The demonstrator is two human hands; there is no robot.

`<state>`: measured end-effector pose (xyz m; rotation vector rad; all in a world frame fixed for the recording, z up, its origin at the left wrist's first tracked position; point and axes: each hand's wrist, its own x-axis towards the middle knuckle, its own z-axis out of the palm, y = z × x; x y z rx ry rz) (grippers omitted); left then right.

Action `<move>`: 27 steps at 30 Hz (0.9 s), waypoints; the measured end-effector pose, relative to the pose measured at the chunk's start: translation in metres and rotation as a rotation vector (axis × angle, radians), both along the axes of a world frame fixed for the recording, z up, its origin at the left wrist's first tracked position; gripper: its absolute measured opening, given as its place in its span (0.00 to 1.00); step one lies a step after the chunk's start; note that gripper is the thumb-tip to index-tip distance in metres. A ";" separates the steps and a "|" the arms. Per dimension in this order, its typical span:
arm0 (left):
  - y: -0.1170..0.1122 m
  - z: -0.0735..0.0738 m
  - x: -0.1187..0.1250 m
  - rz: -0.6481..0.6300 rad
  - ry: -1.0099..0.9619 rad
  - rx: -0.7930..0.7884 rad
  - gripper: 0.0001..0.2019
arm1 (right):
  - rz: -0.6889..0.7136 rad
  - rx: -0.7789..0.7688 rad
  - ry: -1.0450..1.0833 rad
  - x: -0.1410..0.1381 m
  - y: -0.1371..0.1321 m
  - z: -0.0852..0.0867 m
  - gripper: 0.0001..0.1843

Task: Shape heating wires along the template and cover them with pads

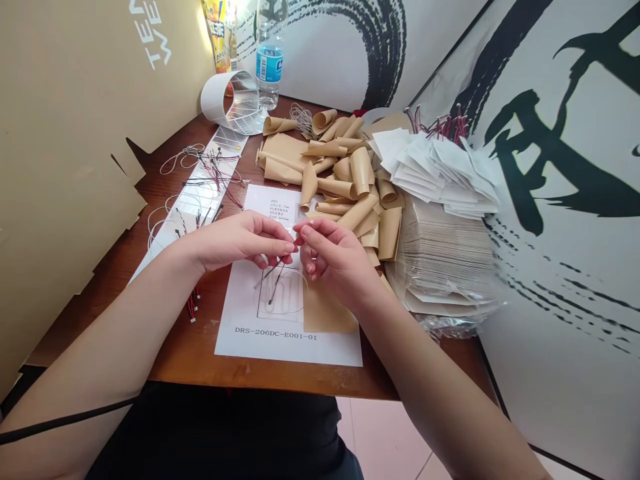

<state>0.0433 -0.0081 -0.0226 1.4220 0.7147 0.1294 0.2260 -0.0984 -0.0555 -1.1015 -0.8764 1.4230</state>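
Left hand (235, 241) and right hand (335, 261) pinch fingertips closed over a red-and-black wire (274, 275); curled tan sheets (345, 180) heap on the bench (180, 340), an uncurled stack (440, 257) beside them.

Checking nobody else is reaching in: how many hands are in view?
2: the left hand and the right hand, fingertips close together above the printed sheet.
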 end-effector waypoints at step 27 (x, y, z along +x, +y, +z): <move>0.000 0.000 0.001 0.193 0.047 0.105 0.12 | 0.180 -0.156 -0.240 -0.005 -0.007 0.007 0.21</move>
